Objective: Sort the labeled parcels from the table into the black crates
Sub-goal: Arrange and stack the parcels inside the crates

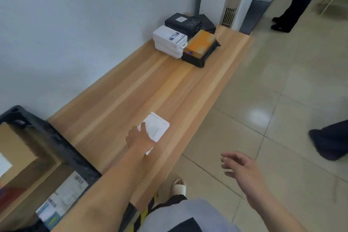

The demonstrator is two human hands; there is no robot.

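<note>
**boxwatcher:** ok so what's the left hand (pixel 140 137) doing? Looks like it's on that small white parcel (pixel 155 128) lying flat on the wooden table (pixel 116 100), near the front edge.

**crate_guy:** yep, it's on top of it, fingers (pixel 132 131) curled down over the parcel's left edge, thumb side across the top. I'd call that a grip, though the frame is blurry and I can't tell if the parcel is lifted off the wood at all.

**boxwatcher:** and the right hand (pixel 239 165)?

**crate_guy:** hanging out over the floor, off the table edge, fingers spread and relaxed, holding nothing and touching nothing.

**boxwatcher:** where's the rest of the stuff?

**crate_guy:** far end of the table by the wall: white boxes (pixel 169 41) stacked, a black parcel (pixel 181 21) behind them, and an orange-brown parcel (pixel 200 43) sitting on a flat black one (pixel 197 59). The black crate (pixel 62 149) is at the near left, just beside the table, with cardboard boxes (pixel 17 149) and a labeled parcel (pixel 64 198) inside.
</note>
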